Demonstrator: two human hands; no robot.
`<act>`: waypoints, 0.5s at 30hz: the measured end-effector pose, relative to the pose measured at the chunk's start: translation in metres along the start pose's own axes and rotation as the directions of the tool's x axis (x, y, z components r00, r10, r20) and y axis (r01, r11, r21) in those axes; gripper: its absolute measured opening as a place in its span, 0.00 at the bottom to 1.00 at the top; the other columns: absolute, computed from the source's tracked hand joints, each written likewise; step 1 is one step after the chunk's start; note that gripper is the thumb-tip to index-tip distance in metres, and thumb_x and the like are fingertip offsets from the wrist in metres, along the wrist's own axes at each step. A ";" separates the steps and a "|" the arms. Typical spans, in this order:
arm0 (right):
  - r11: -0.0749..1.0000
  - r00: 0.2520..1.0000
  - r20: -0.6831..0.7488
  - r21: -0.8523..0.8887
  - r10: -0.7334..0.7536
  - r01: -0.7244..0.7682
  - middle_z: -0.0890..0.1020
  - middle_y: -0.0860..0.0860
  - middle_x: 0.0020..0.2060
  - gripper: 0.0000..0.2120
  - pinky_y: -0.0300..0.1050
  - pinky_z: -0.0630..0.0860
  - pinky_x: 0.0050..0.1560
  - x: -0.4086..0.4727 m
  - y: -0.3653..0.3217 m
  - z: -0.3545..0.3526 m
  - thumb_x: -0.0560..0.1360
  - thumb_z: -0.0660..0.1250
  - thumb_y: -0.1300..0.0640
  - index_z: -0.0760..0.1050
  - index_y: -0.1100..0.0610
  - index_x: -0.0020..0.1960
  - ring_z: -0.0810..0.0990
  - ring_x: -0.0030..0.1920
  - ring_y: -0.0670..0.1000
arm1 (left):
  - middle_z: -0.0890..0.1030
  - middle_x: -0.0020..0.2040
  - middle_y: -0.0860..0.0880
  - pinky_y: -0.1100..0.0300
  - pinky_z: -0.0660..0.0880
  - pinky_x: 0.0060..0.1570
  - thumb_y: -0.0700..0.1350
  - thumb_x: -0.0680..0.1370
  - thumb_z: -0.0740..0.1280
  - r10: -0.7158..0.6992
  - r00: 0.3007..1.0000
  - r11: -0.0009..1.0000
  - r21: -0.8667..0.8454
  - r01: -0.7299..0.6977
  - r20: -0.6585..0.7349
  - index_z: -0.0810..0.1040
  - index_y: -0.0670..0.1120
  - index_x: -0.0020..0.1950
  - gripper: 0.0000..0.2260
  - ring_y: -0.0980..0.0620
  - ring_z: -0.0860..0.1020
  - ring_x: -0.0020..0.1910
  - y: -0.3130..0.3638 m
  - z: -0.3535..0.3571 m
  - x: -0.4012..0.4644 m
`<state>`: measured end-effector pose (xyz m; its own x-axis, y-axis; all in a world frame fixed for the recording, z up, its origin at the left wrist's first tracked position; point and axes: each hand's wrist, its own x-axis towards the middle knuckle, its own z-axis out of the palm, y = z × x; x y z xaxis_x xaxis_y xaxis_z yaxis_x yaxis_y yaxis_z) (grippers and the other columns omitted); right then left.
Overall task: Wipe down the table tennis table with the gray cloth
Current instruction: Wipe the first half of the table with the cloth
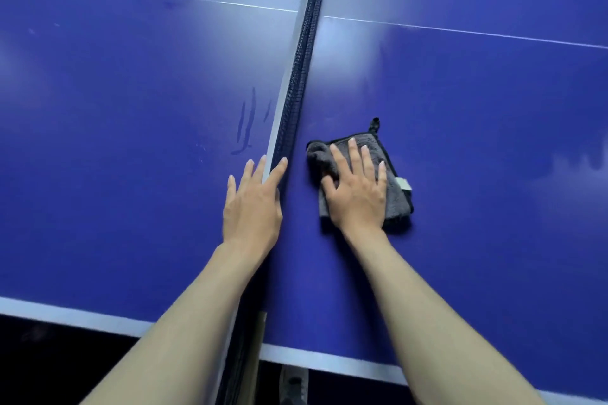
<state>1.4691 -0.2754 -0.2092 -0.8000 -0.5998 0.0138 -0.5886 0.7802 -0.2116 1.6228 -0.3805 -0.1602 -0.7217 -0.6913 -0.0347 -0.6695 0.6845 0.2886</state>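
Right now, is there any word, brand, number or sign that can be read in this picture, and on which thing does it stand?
None can be read.
Small pale tag on the edge of the gray cloth, beside the right hand: too small and blurred to read.
Table tennis table: only white lines, no text.
Net: no text visible.

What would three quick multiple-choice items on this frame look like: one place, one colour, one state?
1. The gray cloth lies:
A. right of the net
B. left of the net
C. draped over the net

2. The table tennis table surface is:
A. green
B. blue
C. black

3. The right hand is:
A. lifted clear of the cloth
B. clenched in a fist
C. pressed flat on the cloth

Answers: 1 A, the cloth sits on the half right of the net. 2 B, the top is blue with white lines. 3 C, straight fingers lie spread on the cloth.
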 end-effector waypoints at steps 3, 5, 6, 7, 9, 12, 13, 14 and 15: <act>1.000 0.998 0.052 -0.010 -0.018 0.018 0.52 0.45 0.84 0.30 0.57 0.42 0.82 0.056 0.011 -0.006 0.82 0.55 0.40 0.53 0.38 0.83 0.48 0.84 0.49 | 0.60 0.82 0.51 0.41 0.53 0.80 0.40 0.85 0.56 0.014 0.999 1.000 -0.002 -0.014 -0.030 0.57 0.56 0.82 0.27 0.44 0.54 0.82 0.000 0.013 0.001; 1.000 0.998 0.059 -0.006 -0.030 0.030 0.52 0.45 0.84 0.29 0.57 0.42 0.82 0.082 0.019 -0.009 0.83 0.55 0.40 0.53 0.38 0.83 0.48 0.84 0.49 | 0.60 0.82 0.51 0.40 0.53 0.80 0.39 0.84 0.57 0.017 0.999 1.000 0.002 -0.017 -0.045 0.59 0.56 0.82 0.27 0.44 0.54 0.82 0.000 0.020 -0.001; 0.999 0.998 0.062 0.002 -0.033 0.033 0.52 0.45 0.84 0.29 0.57 0.42 0.82 0.090 0.021 -0.011 0.83 0.54 0.40 0.53 0.38 0.83 0.48 0.84 0.49 | 0.60 0.82 0.51 0.40 0.53 0.80 0.39 0.85 0.56 0.016 0.999 1.000 0.002 -0.016 -0.047 0.59 0.56 0.82 0.27 0.44 0.54 0.82 -0.001 0.021 -0.001; 0.999 0.997 0.065 0.007 -0.035 0.035 0.51 0.45 0.84 0.29 0.57 0.42 0.82 0.096 0.023 -0.011 0.83 0.54 0.40 0.53 0.38 0.83 0.47 0.84 0.49 | 0.60 0.82 0.51 0.40 0.53 0.80 0.40 0.85 0.56 0.015 0.999 1.000 -0.002 -0.015 -0.048 0.59 0.56 0.82 0.26 0.44 0.54 0.82 -0.002 0.021 -0.001; 0.999 0.997 0.069 0.014 -0.038 0.038 0.51 0.45 0.84 0.29 0.56 0.42 0.82 0.097 0.023 -0.012 0.84 0.54 0.41 0.53 0.38 0.83 0.47 0.84 0.49 | 0.61 0.82 0.50 0.40 0.53 0.80 0.41 0.85 0.55 0.016 0.998 1.000 -0.014 -0.017 -0.056 0.60 0.56 0.82 0.24 0.44 0.55 0.82 -0.004 0.019 0.000; 0.999 0.998 0.056 0.037 -0.005 0.003 0.52 0.46 0.84 0.28 0.56 0.42 0.82 0.073 0.023 -0.013 0.83 0.54 0.42 0.54 0.39 0.83 0.48 0.84 0.49 | 0.60 0.82 0.46 0.40 0.53 0.80 0.43 0.85 0.57 0.016 0.997 0.999 -0.033 -0.018 -0.081 0.63 0.56 0.81 0.23 0.43 0.55 0.82 -0.003 0.013 -0.002; 0.999 0.999 0.042 0.034 0.003 -0.004 0.53 0.46 0.84 0.29 0.56 0.42 0.82 0.059 0.023 -0.012 0.83 0.54 0.42 0.55 0.39 0.83 0.48 0.84 0.50 | 0.60 0.82 0.45 0.41 0.53 0.79 0.44 0.85 0.58 0.012 0.996 0.999 -0.045 -0.016 -0.092 0.63 0.56 0.81 0.23 0.44 0.54 0.82 0.000 0.010 -0.003; 1.000 0.999 0.033 0.031 0.004 -0.005 0.53 0.46 0.84 0.29 0.57 0.43 0.82 0.042 0.023 -0.012 0.83 0.55 0.42 0.55 0.39 0.83 0.48 0.84 0.50 | 0.58 0.82 0.45 0.41 0.53 0.79 0.44 0.85 0.59 0.009 0.995 0.998 -0.055 -0.015 -0.096 0.63 0.56 0.80 0.24 0.43 0.54 0.82 0.004 0.006 -0.005; 1.000 1.000 0.027 0.028 0.000 -0.001 0.53 0.46 0.84 0.29 0.57 0.43 0.82 0.024 0.023 -0.012 0.83 0.55 0.42 0.55 0.40 0.83 0.49 0.84 0.50 | 0.56 0.83 0.45 0.41 0.53 0.79 0.44 0.85 0.60 0.004 0.996 0.998 -0.067 -0.009 -0.085 0.63 0.56 0.81 0.24 0.43 0.53 0.82 0.009 0.003 -0.009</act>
<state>1.4350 -0.2690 -0.2021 -0.7965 -0.6045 -0.0127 -0.5846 0.7753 -0.2392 1.6227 -0.3680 -0.1603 -0.7068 -0.7058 0.0474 -0.6493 0.6739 0.3526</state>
